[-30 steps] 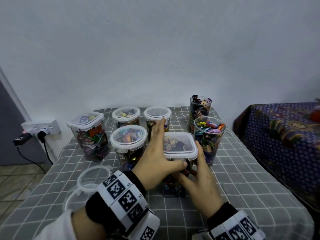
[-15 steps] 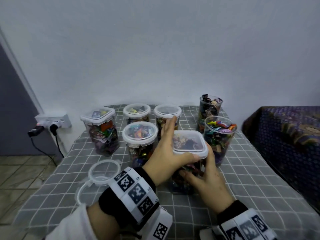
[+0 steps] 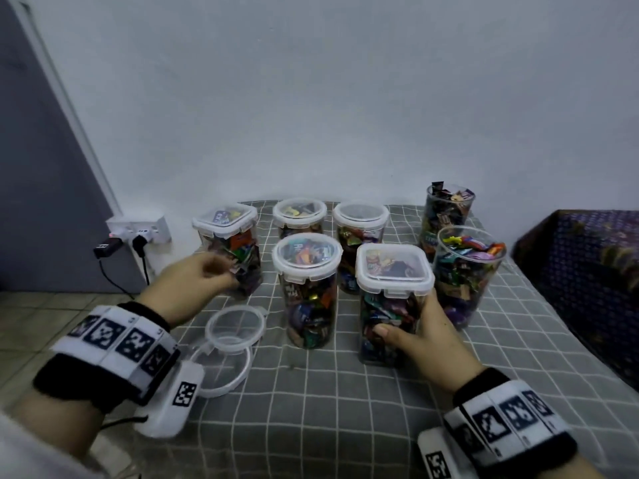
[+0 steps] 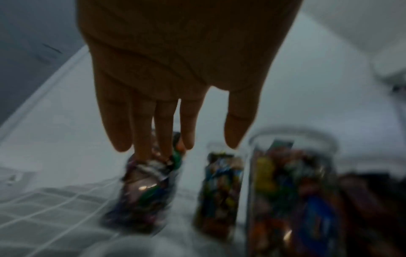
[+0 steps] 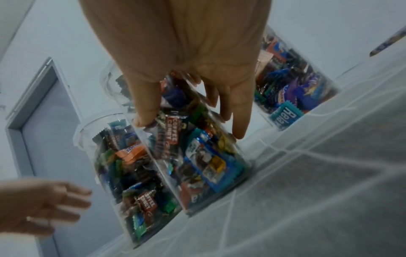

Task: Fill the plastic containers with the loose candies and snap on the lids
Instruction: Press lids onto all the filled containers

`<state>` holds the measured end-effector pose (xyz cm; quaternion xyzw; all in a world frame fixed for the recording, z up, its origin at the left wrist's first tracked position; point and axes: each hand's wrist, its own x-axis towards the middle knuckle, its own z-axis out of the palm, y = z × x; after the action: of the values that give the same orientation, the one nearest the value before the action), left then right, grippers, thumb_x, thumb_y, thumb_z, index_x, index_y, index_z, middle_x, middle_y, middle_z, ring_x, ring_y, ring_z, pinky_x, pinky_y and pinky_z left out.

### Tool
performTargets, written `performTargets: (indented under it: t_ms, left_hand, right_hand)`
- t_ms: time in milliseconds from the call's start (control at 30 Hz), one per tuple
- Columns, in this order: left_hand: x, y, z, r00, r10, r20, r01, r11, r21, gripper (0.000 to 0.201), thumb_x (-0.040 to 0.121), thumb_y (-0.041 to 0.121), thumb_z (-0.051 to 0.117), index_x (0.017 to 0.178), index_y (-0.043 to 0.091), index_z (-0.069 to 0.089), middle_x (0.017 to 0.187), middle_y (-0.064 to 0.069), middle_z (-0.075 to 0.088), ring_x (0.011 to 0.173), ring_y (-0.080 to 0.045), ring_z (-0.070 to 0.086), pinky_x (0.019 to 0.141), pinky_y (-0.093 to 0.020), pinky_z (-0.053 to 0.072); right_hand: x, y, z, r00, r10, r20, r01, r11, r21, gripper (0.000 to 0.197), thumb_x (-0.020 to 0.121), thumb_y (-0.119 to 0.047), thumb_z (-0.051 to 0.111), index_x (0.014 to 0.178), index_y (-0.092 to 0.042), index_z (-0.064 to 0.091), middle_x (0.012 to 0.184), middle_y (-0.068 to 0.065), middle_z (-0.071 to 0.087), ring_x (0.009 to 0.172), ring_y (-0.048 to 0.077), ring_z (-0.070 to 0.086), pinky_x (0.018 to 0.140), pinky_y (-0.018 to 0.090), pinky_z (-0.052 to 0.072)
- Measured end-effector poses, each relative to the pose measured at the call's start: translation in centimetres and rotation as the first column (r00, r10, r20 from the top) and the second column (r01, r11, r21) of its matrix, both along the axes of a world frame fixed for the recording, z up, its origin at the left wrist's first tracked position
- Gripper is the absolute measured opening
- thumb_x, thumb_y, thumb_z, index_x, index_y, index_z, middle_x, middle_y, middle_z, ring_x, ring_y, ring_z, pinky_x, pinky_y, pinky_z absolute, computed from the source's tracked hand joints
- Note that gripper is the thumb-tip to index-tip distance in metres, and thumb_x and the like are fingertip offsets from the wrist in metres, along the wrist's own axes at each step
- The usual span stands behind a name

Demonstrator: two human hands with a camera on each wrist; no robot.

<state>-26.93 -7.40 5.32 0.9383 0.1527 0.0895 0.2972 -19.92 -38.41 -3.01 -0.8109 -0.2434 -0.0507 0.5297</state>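
Observation:
A square container [image 3: 389, 305] packed with wrapped candies stands on the checked cloth with its lid [image 3: 394, 269] on. My right hand [image 3: 415, 328] grips its lower side, thumb in front and fingers round the right wall; the right wrist view shows the same hold, right hand [image 5: 189, 125] on the container [image 5: 197, 156]. My left hand [image 3: 211, 276] hovers open and empty near the back-left square container [image 3: 228, 250]; its fingers [image 4: 142, 139] point straight. Two round lids [image 3: 235, 328] lie loose at the front left. Two round containers [image 3: 466, 271] [image 3: 447, 216] on the right stand full without lids.
Three lidded round containers [image 3: 306, 288] [image 3: 299, 216] [image 3: 359, 236] stand in the middle. A wall socket with plugs [image 3: 138, 231] sits left of the table [image 3: 345, 426]. A patterned blue cloth [image 3: 587, 271] covers furniture at the right. The wall is close behind.
My left hand has come off the square container's lid and swung left toward the back-left container. My right hand keeps its grip on the square container.

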Motion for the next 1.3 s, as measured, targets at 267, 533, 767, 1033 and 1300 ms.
performTargets:
  t_ms: [267,533,767,1033,1300]
  left_hand:
    - [2.9,0.1,-4.5,0.813,0.011,-0.582,0.225,0.917,0.331,0.092,0.07,0.065,0.067,0.145,0.028,0.03,0.145,0.0,0.043,0.128,-0.021,0.045,0.1,-0.027,0.036]
    - [2.8,-0.3,-3.9,0.821,0.069,-0.566,0.191,0.902,0.387,0.087,0.066,0.058,0.073,0.14,0.026,0.04,0.134,-0.003,0.054,0.119,-0.022,0.052,0.093,-0.027,0.042]
    - [-1.5,0.7,4.2,0.954,0.093,-0.286,0.001,0.95,0.311,0.096,0.058,0.078,0.062,0.139,0.03,0.039,0.133,-0.007,0.054,0.118,-0.024,0.052,0.092,-0.03,0.038]
    - [-2.5,-4.9,11.0,0.986,-0.164,0.012,0.155,0.956,0.248,0.117,0.023,0.096,0.046,0.13,0.049,0.043,0.126,0.008,0.06,0.113,-0.014,0.057,0.095,-0.035,0.042]
    - [0.3,-12.8,12.5,0.901,-0.429,0.06,0.409,0.889,0.206,0.105,0.039,0.08,0.066,0.135,0.047,0.038,0.133,0.013,0.052,0.119,-0.008,0.05,0.096,-0.027,0.039]
  right_hand:
    - [-0.7,0.2,0.6,0.999,-0.043,-0.03,0.043,0.999,-0.016,0.077,0.069,-0.034,0.078,0.12,-0.056,0.025,0.138,-0.014,0.041,0.131,0.008,0.039,0.112,0.036,0.031]
    - [-1.1,-0.1,0.9,0.998,-0.044,-0.05,0.04,0.997,-0.073,0.08,0.073,-0.02,0.078,0.123,-0.051,0.023,0.136,-0.012,0.039,0.129,0.008,0.038,0.111,0.032,0.03]
    - [-1.9,-3.3,2.1,0.909,-0.407,0.094,0.414,0.907,-0.079,0.058,0.077,-0.011,0.067,0.13,-0.01,0.044,0.121,0.006,0.047,0.112,0.024,0.048,0.096,0.049,0.042]
    - [1.3,-5.8,5.0,0.792,-0.61,0.014,0.61,0.793,-0.002,0.091,0.073,-0.014,0.077,0.144,-0.003,0.021,0.145,0.018,0.027,0.135,0.03,0.026,0.114,0.043,0.022]
    - [4.8,-5.6,3.9,0.872,-0.434,-0.227,0.469,0.873,0.131,0.078,0.065,-0.007,0.081,0.124,-0.019,0.031,0.125,0.009,0.048,0.116,0.027,0.049,0.104,0.051,0.039]
